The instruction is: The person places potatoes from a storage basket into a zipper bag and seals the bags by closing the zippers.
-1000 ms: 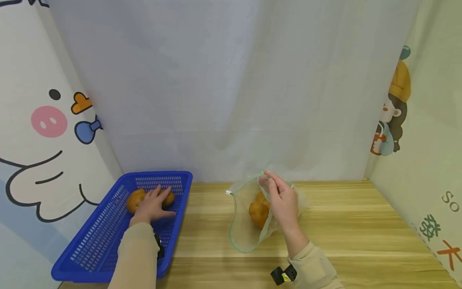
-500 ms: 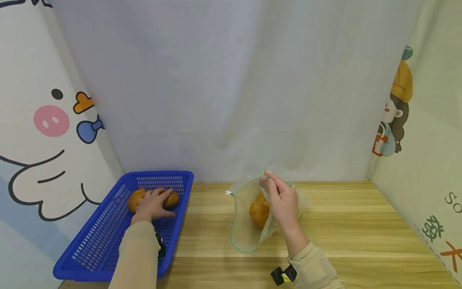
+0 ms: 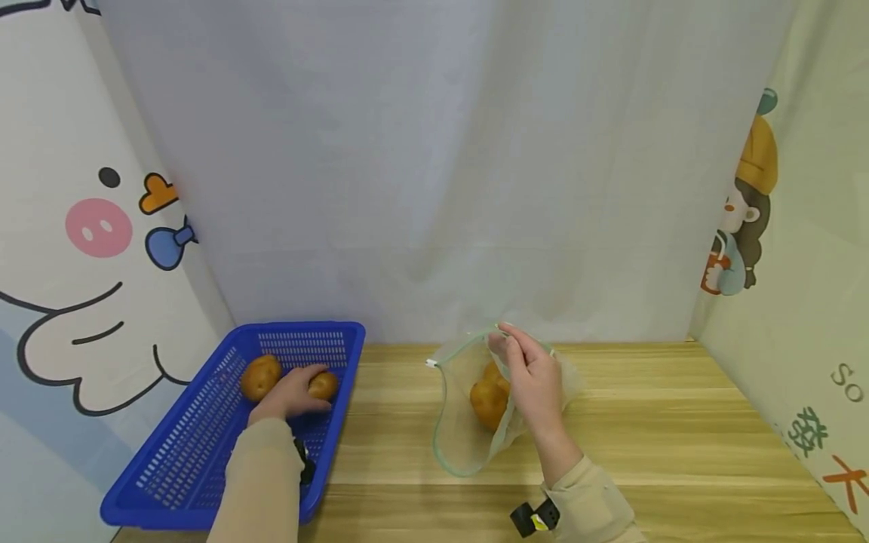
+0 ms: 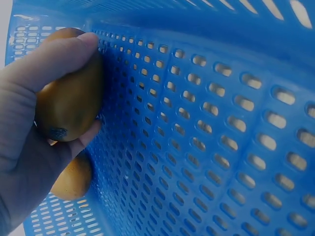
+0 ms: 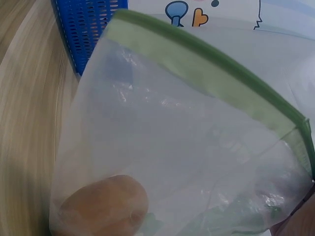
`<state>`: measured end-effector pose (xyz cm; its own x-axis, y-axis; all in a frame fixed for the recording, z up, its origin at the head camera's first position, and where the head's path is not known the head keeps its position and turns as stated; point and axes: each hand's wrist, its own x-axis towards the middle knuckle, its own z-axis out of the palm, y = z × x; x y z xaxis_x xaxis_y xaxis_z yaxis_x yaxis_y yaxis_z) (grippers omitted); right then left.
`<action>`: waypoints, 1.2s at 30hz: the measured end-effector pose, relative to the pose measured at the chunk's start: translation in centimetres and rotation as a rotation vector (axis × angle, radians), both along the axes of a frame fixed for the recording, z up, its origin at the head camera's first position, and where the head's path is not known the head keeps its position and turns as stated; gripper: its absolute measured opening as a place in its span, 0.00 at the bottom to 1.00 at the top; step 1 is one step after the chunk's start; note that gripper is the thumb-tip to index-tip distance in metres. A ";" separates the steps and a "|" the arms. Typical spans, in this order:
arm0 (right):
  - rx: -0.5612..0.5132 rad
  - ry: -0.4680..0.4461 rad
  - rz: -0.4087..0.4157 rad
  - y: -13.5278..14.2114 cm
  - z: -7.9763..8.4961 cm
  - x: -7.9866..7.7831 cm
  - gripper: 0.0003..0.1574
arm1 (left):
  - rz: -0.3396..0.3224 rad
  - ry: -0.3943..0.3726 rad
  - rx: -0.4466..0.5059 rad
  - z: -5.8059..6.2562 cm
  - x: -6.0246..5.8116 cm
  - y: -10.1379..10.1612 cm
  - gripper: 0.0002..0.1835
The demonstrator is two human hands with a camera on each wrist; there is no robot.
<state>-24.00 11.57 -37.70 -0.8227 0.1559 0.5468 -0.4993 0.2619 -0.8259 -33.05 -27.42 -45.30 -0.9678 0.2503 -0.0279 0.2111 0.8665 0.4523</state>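
In the head view my left hand (image 3: 292, 394) is down inside the blue plastic basket (image 3: 166, 437), thumb and fingers curled round a yellow-brown potato (image 3: 323, 385). The left wrist view shows that potato (image 4: 74, 101) in the grip, a dark spot on its end, close to the basket's wall. Another potato (image 3: 261, 377) lies beside the hand. My right hand (image 3: 536, 381) pinches the upper edge of a clear zip bag (image 3: 458, 437), its mouth held open towards the left. Potatoes (image 3: 489, 403) lie inside the bag, partly hidden by the hand.
The basket stands at the left of the wooden table (image 3: 679, 437), its right wall between it and the bag. A white slider (image 3: 431, 363) sits on the bag's green rim. A pale curtain (image 3: 434, 188) hangs behind, with printed panels at both sides.
My left hand has moved slightly lower and to the right and closed round the right-hand potato, leaving the other potato in fuller view. The right hand and bag have stayed in place.
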 end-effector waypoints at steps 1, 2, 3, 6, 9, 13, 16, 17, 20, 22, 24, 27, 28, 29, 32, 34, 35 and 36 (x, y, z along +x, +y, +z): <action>0.000 0.003 -0.001 0.0 0.0 0.0 0.19 | 0.003 -0.003 0.012 0.0 0.0 -0.1 0.42; -0.001 0.005 0.002 0.0 0.0 0.0 0.19 | 0.007 -0.001 0.024 -0.1 -0.1 -0.1 0.42; 0.000 0.004 0.001 0.1 0.0 0.0 0.19 | 0.010 0.002 0.037 -0.1 -0.2 -0.2 0.41; 0.003 -0.002 -0.001 0.1 0.0 0.0 0.19 | 0.024 0.022 0.081 0.0 -0.3 -0.3 0.40; 0.003 -0.012 -0.002 0.0 0.1 0.0 0.20 | 0.033 0.048 0.117 0.3 -0.5 -0.4 0.40; -0.007 -0.008 0.000 0.0 0.2 0.1 0.19 | 0.039 0.062 0.159 1.1 -0.5 -0.3 0.40; -0.014 -0.003 0.002 0.0 0.2 0.2 0.19 | 0.025 0.077 0.181 2.0 -0.5 -0.1 0.41; -0.017 -0.001 0.003 0.0 0.2 0.2 0.19 | 0.018 0.086 0.187 2.3 -0.5 -0.1 0.41; -0.014 -0.001 0.003 0.0 0.2 0.2 0.20 | -0.008 0.116 0.194 3.2 -0.7 0.1 0.40; -0.011 -0.005 0.001 0.0 0.1 0.1 0.20 | -0.019 0.135 0.196 3.8 -0.8 0.2 0.40; -0.008 -0.008 -0.002 0.0 0.0 0.0 0.20 | -0.025 0.153 0.191 4.3 -1.0 0.3 0.40; -0.005 -0.013 -0.011 0.0 0.0 0.0 0.20 | -0.034 0.175 0.196 5.3 -1.0 0.7 0.39; -0.005 -0.016 -0.013 0.1 0.0 -0.1 0.20 | -0.040 0.188 0.197 5.6 -1.0 0.8 0.39; -0.004 -0.018 -0.015 0.1 0.0 -0.1 0.20 | -0.046 0.194 0.202 6.0 -0.9 1.0 0.38; 0.001 -0.027 -0.017 0.1 0.0 0.0 0.20 | -0.075 0.216 0.210 7.1 -0.7 1.5 0.38; 0.005 -0.034 -0.021 0.1 0.0 0.0 0.20 | -0.096 0.231 0.207 7.7 -0.5 2.0 0.38; 0.007 -0.037 -0.022 0.1 0.0 0.0 0.20 | -0.108 0.237 0.206 8.1 -0.3 2.2 0.38; 0.010 -0.038 -0.023 0.1 0.0 0.0 0.20 | -0.117 0.239 0.205 8.4 -0.2 2.4 0.38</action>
